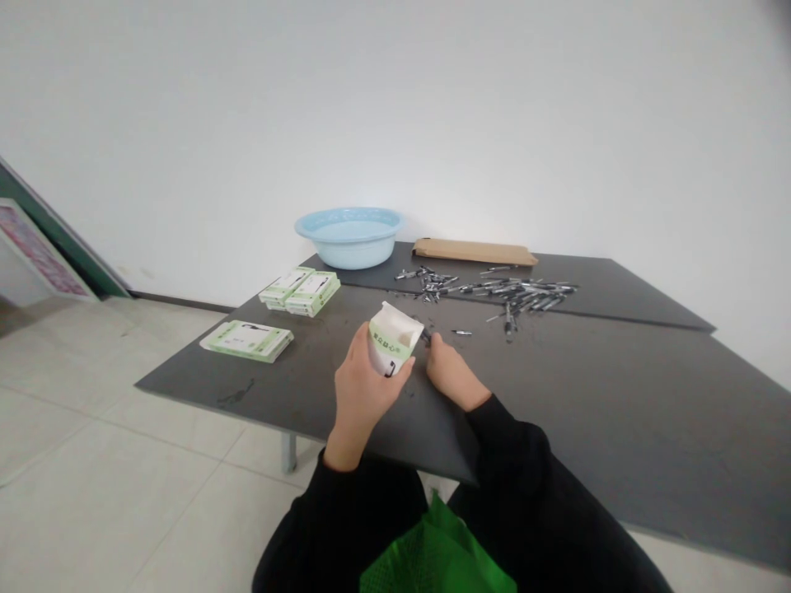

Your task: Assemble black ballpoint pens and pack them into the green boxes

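My left hand (364, 387) is closed around a small white and green paper box (394, 336), tilted, with its open end and raised flap toward the upper right. At that opening, my right hand (454, 372) pinches dark, slender items that look like pens (425, 336); their number cannot be made out. Just beyond my right hand a single pen (461, 332) lies on the dark table (587, 387). A large loose heap of black and clear pens (519, 292) spreads behind it, with a smaller cluster of short pen pieces (432, 282) to its left.
To the left lie a flat green and white box (247, 340) and two stacks of similar boxes (301, 290). A light blue basin (351, 239) and a flat brown cardboard piece (474, 251) stand at the back by the wall. Green fabric (438, 552) covers part of my lap.
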Tool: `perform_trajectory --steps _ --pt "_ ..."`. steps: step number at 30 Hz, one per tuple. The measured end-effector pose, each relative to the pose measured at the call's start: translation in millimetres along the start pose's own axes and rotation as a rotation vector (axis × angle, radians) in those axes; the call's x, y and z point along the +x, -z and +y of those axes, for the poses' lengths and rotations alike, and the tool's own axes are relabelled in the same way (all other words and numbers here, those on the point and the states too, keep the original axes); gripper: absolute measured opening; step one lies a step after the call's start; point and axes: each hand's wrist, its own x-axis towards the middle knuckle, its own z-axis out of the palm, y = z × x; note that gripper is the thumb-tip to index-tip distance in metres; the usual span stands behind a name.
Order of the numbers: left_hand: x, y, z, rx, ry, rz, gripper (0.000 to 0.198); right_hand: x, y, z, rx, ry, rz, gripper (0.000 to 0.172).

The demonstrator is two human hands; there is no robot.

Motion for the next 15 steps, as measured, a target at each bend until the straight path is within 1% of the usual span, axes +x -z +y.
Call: perform_trajectory --steps 2,4,6,8,10,11,13,15 --pt "-7.2 -0.3 2.8 0.000 0.005 0.018 0.073 -5.3 20.6 13.4 0.263 0.030 0.152 0.018" --pt "-14.5 -1.7 6.8 0.011 -0.005 0.037 0.073 -15.4 45.1 18.0 0.602 0.117 0.332 0.014" --pt "-21.7 -4.6 11.6 0.026 -0.017 0.069 0.073 -30.2 71.5 10.6 0.902 0.259 0.448 0.011" --pt "-28.4 -8.9 16.6 0.037 -0.017 0.109 0.072 -46.8 95.5 -6.9 1.110 0.367 0.521 0.011" --pt "-34.4 -13.3 21.4 0.039 -0.010 0.146 0.073 -61.1 112.1 -28.9 1.225 0.439 0.564 0.013" --pt "-36.9 -15.2 23.6 0.034 -0.006 0.159 0.073 -66.1 116.5 -39.6 1.273 0.487 0.566 0.014" --pt "-41.2 -17.2 27.8 0.008 0.000 0.171 0.074 -71.5 117.3 -58.0 1.329 0.578 0.528 0.016" --pt "-44.1 -16.9 31.5 -0.035 -0.005 0.162 0.073 -71.2 110.1 -70.6 1.338 0.646 0.469 0.016"
